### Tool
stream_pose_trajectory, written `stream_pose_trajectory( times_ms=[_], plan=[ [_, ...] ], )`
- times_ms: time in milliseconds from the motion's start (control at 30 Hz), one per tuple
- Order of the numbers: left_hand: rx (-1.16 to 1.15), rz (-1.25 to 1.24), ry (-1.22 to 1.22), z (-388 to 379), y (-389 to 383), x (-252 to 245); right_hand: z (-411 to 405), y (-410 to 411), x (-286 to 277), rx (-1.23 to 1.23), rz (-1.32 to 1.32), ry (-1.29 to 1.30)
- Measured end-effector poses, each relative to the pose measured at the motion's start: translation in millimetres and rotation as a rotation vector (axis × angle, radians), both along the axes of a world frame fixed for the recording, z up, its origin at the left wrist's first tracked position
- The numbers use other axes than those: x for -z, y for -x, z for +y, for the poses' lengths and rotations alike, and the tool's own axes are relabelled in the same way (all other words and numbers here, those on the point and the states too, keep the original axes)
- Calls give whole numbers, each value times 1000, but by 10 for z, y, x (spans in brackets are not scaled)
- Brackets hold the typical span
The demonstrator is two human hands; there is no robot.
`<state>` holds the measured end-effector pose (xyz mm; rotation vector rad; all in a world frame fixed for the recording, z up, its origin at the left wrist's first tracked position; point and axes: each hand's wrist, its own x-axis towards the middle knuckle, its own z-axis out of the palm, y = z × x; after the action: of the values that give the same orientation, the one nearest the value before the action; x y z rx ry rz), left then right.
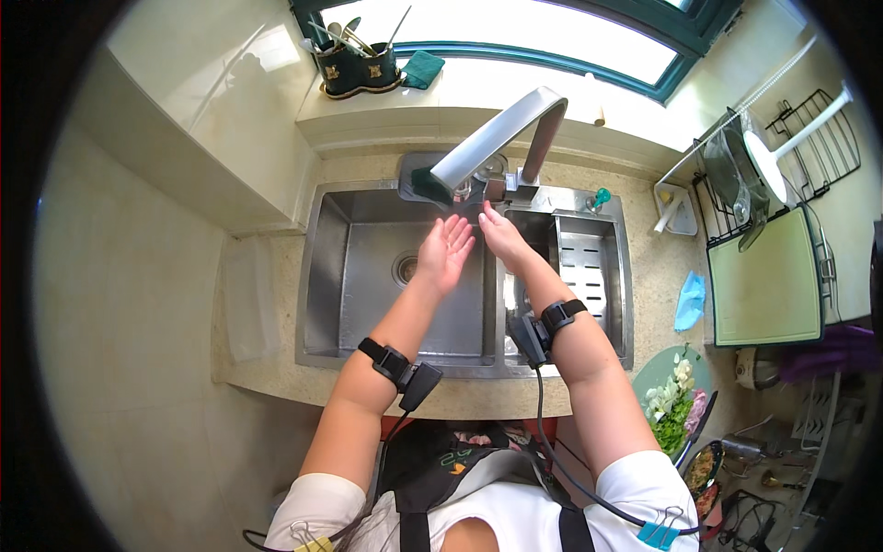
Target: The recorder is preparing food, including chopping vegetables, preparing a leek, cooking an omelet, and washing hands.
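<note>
My left hand (447, 252) is palm up over the large steel sink basin (372, 297), just below the tip of the silver faucet (493, 141). Its fingers are extended and it holds nothing. Beside it, my right hand (503, 237) is turned on edge with the palm towards the left, near the divider between the basins. Nothing shows in it, and its fingertips are close to the faucet's outlet; whether they touch anything I cannot tell. Running water is not clearly visible. The basin's round drain (405, 268) lies left of my left hand.
Behind the basin is a grey tray (414, 169) with a dark green pad. A slotted steel strainer (590, 269) fills the right basin. To the right are a blue cloth (690, 301), a green cutting board (766, 279), and a plate of vegetables (666, 400) beside a knife (698, 428).
</note>
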<state>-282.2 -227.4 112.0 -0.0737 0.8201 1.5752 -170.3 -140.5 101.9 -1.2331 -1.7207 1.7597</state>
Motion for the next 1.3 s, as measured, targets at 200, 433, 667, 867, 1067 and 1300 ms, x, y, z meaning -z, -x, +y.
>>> stream_pose_trajectory(
  times_ms=[200, 433, 667, 867, 1067, 1300],
  plan=[
    [84, 298, 33, 222, -16, 138, -689, 292, -167, 66, 255, 175],
    [-111, 129, -29, 249, -360, -189, -195, 308, 45, 331, 300, 136],
    [-152, 22, -9, 197, -194, -83, -118, 355, 38, 266, 269, 178],
    [-126, 40, -91, 245, -270, -121, -33, 303, 117, 127, 372, 347],
    [-76, 155, 91, -88, -192, -401, -697, 381, -750, 31, 156, 472],
    [153, 536, 147, -59, 147, -42, -723, 643, -642, 229, 403, 593]
  ],
)
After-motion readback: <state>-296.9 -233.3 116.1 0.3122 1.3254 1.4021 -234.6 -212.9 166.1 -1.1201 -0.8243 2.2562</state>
